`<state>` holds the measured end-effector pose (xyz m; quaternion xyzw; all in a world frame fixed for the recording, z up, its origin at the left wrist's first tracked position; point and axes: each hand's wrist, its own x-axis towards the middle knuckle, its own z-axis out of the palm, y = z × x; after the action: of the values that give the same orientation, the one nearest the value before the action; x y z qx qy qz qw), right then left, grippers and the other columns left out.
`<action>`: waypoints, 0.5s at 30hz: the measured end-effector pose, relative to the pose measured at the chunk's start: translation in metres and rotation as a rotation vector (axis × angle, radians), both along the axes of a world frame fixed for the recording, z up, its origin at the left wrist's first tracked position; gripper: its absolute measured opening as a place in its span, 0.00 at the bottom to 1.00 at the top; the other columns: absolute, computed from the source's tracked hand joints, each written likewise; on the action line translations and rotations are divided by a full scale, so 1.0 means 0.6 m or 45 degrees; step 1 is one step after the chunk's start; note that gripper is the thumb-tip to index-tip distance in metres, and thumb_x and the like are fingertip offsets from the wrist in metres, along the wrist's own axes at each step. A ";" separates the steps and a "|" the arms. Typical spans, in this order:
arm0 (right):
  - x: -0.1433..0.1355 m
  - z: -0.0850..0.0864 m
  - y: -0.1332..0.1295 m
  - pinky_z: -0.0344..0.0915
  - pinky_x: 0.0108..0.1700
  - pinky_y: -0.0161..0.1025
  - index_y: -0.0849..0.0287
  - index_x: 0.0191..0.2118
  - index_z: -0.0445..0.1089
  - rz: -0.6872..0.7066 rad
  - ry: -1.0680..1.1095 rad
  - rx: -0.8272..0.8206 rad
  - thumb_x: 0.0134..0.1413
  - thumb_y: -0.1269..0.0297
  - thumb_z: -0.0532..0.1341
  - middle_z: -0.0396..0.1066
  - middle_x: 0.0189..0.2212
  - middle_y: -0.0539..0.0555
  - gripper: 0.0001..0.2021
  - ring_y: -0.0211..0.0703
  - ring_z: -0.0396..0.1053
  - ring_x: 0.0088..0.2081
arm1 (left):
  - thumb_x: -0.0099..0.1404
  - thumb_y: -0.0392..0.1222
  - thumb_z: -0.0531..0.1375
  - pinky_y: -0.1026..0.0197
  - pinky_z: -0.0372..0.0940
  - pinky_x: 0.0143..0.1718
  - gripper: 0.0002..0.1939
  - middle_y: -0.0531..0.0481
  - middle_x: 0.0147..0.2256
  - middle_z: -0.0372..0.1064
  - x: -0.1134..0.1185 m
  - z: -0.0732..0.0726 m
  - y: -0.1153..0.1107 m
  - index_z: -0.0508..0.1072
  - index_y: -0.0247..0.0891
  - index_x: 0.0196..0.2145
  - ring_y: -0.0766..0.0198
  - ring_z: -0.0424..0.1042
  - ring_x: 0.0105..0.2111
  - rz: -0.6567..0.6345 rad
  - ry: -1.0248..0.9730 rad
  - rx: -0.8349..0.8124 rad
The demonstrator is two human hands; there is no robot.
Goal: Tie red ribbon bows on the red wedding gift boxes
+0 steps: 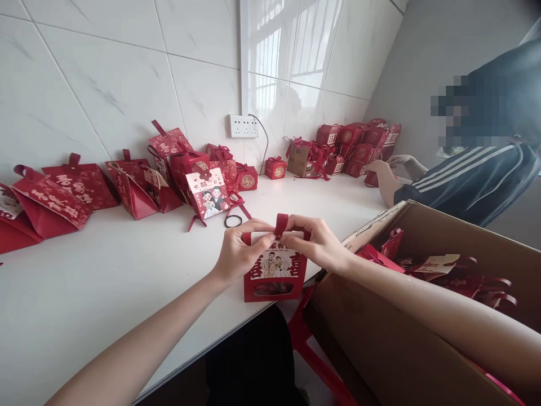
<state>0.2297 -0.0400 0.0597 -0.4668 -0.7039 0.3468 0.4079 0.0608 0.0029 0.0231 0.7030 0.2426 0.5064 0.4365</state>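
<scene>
A red and white gift box [275, 268] with a printed bridal couple and a cut-out window stands upright at the table's front edge. My left hand [243, 251] pinches its top flap from the left, thumb on the front. From the right, my right hand [319, 242] grips the same top edge, beside the upright red ribbon loop [281, 224]. Both hands are closed on the box, and their thumbs nearly meet under the loop. Behind them lie a white-fronted gift box [208, 194] with a cartoon couple and a black hair tie [233, 220].
Several red gift boxes [80, 189] line the wall on the white table [127, 270]. More boxes [355, 144] are stacked at the back right, near another person's hand [378, 169]. An open cardboard carton [359, 316] holding red boxes stands at the right. A power strip [244, 126] is on the wall.
</scene>
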 end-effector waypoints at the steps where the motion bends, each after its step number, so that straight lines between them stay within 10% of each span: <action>1: 0.001 0.000 0.001 0.59 0.29 0.33 0.62 0.29 0.66 0.022 0.056 -0.051 0.48 0.65 0.59 0.66 0.25 0.48 0.05 0.34 0.62 0.27 | 0.57 0.39 0.61 0.67 0.65 0.32 0.08 0.50 0.36 0.74 0.000 0.000 0.001 0.78 0.40 0.35 0.64 0.72 0.34 -0.010 0.004 -0.009; 15: 0.000 -0.001 0.002 0.62 0.24 0.31 0.63 0.33 0.72 -0.066 0.221 -0.174 0.49 0.56 0.60 0.68 0.23 0.50 0.13 0.34 0.66 0.24 | 0.55 0.45 0.62 0.64 0.68 0.27 0.14 0.51 0.26 0.74 0.006 0.022 -0.014 0.74 0.38 0.39 0.63 0.74 0.26 -0.108 -0.124 -0.537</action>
<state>0.2299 -0.0388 0.0588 -0.4796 -0.6284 0.4224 0.4435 0.0643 -0.0055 0.0365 0.5804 0.2920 0.4591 0.6059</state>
